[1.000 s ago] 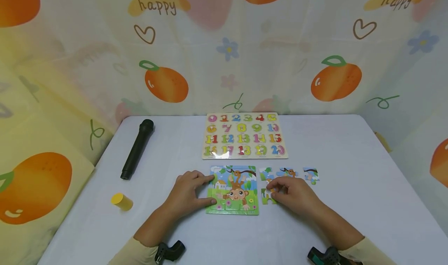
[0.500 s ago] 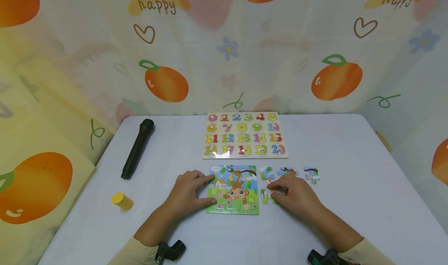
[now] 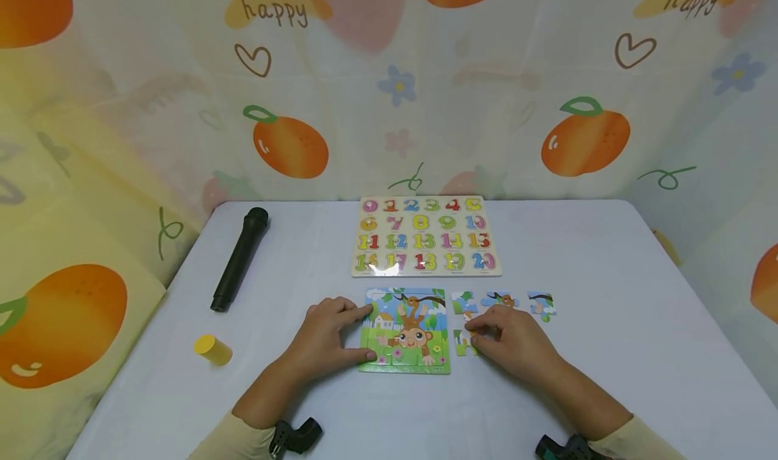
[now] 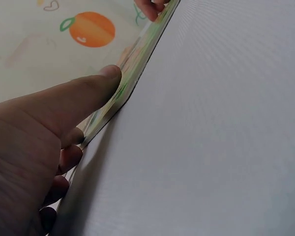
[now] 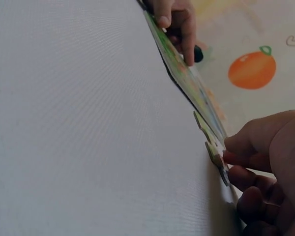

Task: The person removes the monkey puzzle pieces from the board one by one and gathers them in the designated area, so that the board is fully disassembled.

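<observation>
My left hand (image 3: 328,335) rests at the left edge of a square monkey jigsaw puzzle (image 3: 410,331), index fingertip near its upper left, thumb over its lower left. The left wrist view shows that thumb (image 4: 96,91) lying over the board's corner, the other fingers bent beside the edge. Just right of the board, my right hand (image 3: 510,338) pinches a puzzle piece among the loose pieces, thumb and index finger low at the table; the hand covers much of it. Other loose puzzle pieces show nearby: a sky one (image 3: 463,302), a brown-animal one (image 3: 500,299) and a branch one (image 3: 541,303).
Behind the jigsaw lies a wooden number board (image 3: 425,236) with numerals 0 to 20. A black microphone-shaped stick (image 3: 240,261) lies at the left, with a yellow cylinder (image 3: 213,349) nearer me. A printed cloth (image 3: 395,129) hangs behind the white table (image 3: 577,257).
</observation>
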`<control>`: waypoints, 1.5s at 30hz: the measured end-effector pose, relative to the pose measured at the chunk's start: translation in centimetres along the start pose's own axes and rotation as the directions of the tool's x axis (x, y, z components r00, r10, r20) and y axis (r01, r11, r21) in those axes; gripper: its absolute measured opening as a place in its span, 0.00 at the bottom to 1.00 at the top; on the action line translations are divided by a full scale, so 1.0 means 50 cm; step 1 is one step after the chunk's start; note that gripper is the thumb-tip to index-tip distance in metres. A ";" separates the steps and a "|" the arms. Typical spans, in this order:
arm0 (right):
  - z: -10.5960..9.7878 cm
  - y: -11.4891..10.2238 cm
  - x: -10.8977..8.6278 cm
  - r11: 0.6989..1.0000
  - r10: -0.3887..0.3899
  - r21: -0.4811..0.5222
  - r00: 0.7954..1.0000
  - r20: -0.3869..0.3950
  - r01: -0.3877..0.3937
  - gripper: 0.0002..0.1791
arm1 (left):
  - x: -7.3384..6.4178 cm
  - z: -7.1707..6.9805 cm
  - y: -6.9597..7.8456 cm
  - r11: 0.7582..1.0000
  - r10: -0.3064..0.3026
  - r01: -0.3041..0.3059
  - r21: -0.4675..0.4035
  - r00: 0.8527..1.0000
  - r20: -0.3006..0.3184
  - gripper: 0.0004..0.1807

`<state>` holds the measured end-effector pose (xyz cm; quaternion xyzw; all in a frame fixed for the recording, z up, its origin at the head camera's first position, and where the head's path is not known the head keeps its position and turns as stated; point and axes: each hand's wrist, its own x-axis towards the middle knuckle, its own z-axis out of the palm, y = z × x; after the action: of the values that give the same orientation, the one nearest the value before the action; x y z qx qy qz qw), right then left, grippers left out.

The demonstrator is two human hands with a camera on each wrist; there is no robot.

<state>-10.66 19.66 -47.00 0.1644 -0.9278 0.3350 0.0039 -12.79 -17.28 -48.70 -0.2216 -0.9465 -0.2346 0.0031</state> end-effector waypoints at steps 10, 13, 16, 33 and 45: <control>-0.009 0.000 0.003 0.992 0.024 0.125 0.999 0.044 -0.029 0.08 | 0.000 -0.003 0.015 0.999 -0.022 0.022 -0.043 1.000 0.000 0.45; -0.012 -0.001 0.007 0.990 0.010 0.141 0.999 0.051 -0.017 0.08 | 0.004 0.001 0.025 0.998 -0.018 0.018 -0.068 1.000 0.006 0.43; -0.015 -0.005 0.013 0.989 -0.004 0.148 0.998 0.057 -0.005 0.09 | 0.010 0.007 0.037 0.996 -0.018 0.018 -0.082 1.000 0.010 0.40; 0.000 -0.058 0.096 0.958 -0.199 0.250 0.954 0.224 0.141 0.14 | 0.021 0.033 0.067 0.996 -0.025 0.024 -0.081 1.000 -0.008 0.39; 0.057 -0.094 0.157 0.963 -0.211 0.226 0.930 0.300 0.146 0.17 | 0.023 0.032 0.066 0.997 -0.017 0.015 -0.075 0.999 -0.028 0.40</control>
<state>-16.35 12.11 -45.35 0.3003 -0.8587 0.3933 -0.1329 -12.26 -13.47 -48.56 -0.2105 -0.9387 -0.2728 0.0062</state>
